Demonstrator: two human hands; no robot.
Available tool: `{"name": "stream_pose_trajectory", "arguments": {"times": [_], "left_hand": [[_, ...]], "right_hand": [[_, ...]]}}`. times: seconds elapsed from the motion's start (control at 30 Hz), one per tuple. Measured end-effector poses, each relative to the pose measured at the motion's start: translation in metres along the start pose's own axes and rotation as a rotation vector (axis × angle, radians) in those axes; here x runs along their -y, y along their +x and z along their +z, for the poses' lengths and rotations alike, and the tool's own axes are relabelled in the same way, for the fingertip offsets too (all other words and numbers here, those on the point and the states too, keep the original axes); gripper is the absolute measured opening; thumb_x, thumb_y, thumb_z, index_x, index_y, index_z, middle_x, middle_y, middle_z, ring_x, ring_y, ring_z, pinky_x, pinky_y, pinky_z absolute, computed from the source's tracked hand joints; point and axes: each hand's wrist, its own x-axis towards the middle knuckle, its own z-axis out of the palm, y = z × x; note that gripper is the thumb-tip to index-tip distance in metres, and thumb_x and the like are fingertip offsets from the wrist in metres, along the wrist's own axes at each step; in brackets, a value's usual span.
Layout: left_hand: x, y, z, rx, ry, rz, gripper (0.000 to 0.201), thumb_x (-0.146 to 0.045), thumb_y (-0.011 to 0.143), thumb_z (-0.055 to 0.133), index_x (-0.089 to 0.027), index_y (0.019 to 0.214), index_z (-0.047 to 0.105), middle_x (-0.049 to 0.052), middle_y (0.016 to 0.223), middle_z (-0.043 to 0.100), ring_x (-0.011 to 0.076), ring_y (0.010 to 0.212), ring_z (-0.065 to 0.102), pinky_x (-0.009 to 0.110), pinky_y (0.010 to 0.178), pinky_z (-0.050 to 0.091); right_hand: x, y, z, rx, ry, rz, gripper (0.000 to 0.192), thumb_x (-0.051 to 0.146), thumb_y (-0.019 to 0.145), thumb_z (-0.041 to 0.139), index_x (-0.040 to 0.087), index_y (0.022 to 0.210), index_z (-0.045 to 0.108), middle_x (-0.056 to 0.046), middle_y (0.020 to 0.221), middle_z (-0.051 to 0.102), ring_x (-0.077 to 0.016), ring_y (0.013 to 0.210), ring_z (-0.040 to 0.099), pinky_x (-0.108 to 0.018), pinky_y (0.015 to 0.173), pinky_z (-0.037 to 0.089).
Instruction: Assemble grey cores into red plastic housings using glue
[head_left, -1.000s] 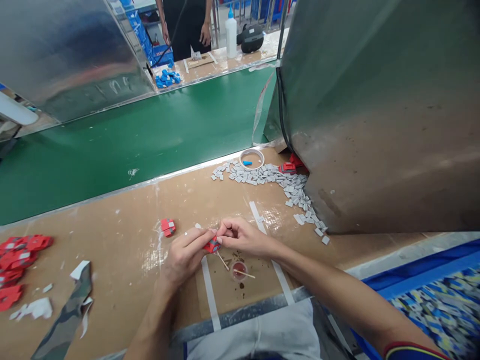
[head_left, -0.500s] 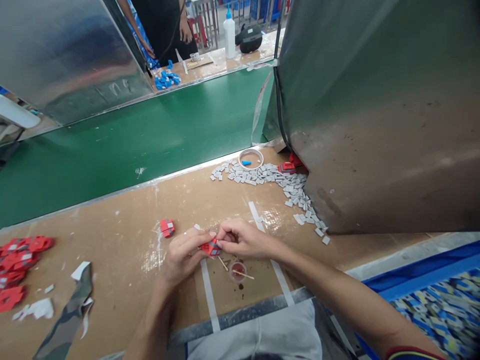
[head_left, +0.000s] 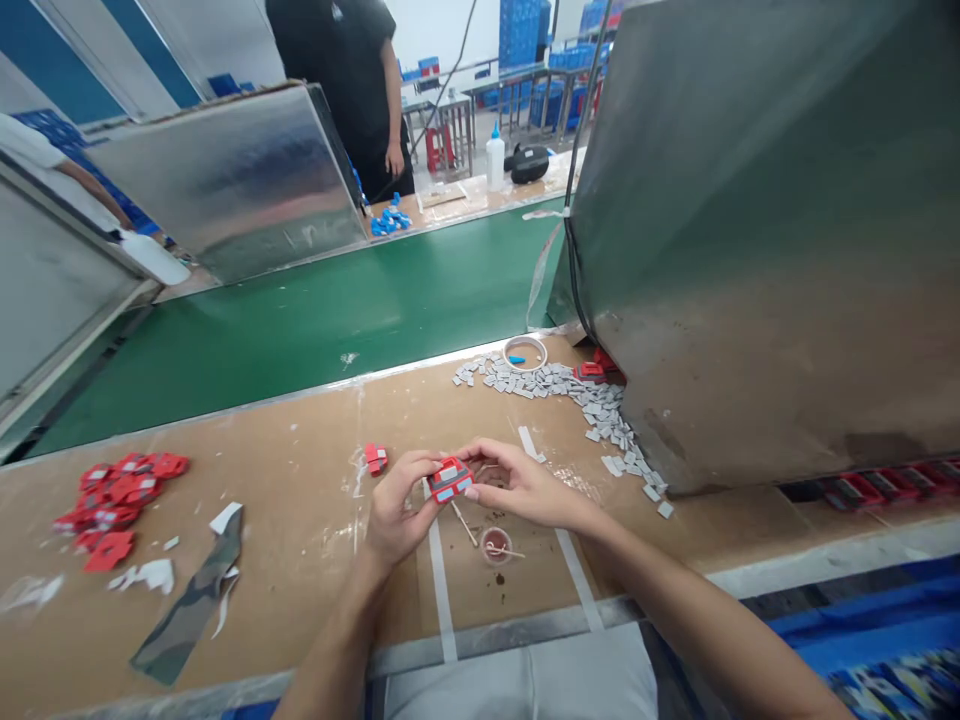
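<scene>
While both hands meet above the brown workbench [head_left: 285, 440], they hold one small red plastic part [head_left: 451, 479] with grey inserts between them; the left hand [head_left: 400, 505] pinches its left end with thumb and fingers, and the right hand [head_left: 525, 487] closes on its right end, so the two hands are together and clamped on this part. The part is lifted a little over the bench, just behind a small round cup [head_left: 496, 546] with dark reddish liquid and a thin stick in it; one more stick [head_left: 464, 524] lies beside the cup. Left of the cup, near the left hand, one single red part [head_left: 375, 458] lies on the bench; far left of the cup is a heap of red parts [head_left: 120, 490] and a camouflage strip [head_left: 191, 605]. Behind the cup, many small grey pieces [head_left: 570, 390] are spread near a tape ring [head_left: 525, 351] and a big metal hood [head_left: 765, 250]. Beyond the bench runs a green conveyor belt [head_left: 315, 300]; another person [head_left: 352, 90] stands on its far side.
</scene>
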Motion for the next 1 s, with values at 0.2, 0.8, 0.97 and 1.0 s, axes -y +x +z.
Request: {"name": "stream_pose_trajectory", "arguments": {"times": [0.2, 0.8, 0.97, 1.0], "left_hand": [[-0.088, -0.014, -0.024, -0.003, -0.095, -0.09, 0.033, -0.009, 0.092, 0.066, -0.019, 0.122, 0.06, 0.009, 0.13, 0.062, 0.0118, 0.125, 0.06, 0.025, 0.108, 0.049], [-0.254, -0.111, -0.061, -0.174, -0.248, -0.23, 0.02, -0.005, 0.09, 0.067, -0.02, 0.104, 0.07, 0.004, 0.112, 0.069, 0.0103, 0.109, 0.068, 0.021, 0.096, 0.055], [-0.267, -0.128, -0.066, -0.225, -0.22, -0.236, 0.012, -0.007, 0.087, 0.07, -0.016, 0.094, 0.073, 0.006, 0.102, 0.069, 0.0107, 0.103, 0.069, 0.021, 0.094, 0.055], [-0.269, -0.131, -0.069, -0.235, -0.222, -0.249, 0.01, -0.007, 0.087, 0.071, -0.015, 0.093, 0.073, 0.007, 0.102, 0.07, 0.0121, 0.104, 0.069, 0.022, 0.094, 0.055]], "right_hand": [[0.055, -0.05, 0.059, -0.238, -0.198, -0.22, 0.027, 0.026, 0.097, 0.068, 0.014, 0.12, 0.066, -0.007, 0.105, 0.058, -0.0099, 0.095, 0.063, -0.019, 0.081, 0.054], [0.116, -0.179, 0.183, -0.292, -0.548, -0.538, 0.029, 0.019, 0.102, 0.06, 0.02, 0.131, 0.059, -0.007, 0.11, 0.057, -0.0086, 0.097, 0.06, -0.018, 0.088, 0.052], [0.118, -0.186, 0.203, -0.26, -0.652, -0.531, 0.026, 0.021, 0.105, 0.053, 0.025, 0.131, 0.055, -0.007, 0.109, 0.055, -0.0104, 0.103, 0.06, -0.018, 0.091, 0.052], [0.117, -0.187, 0.207, -0.256, -0.68, -0.531, 0.024, 0.022, 0.106, 0.051, 0.025, 0.13, 0.055, -0.007, 0.106, 0.055, -0.0105, 0.1, 0.061, -0.018, 0.089, 0.052]]}}
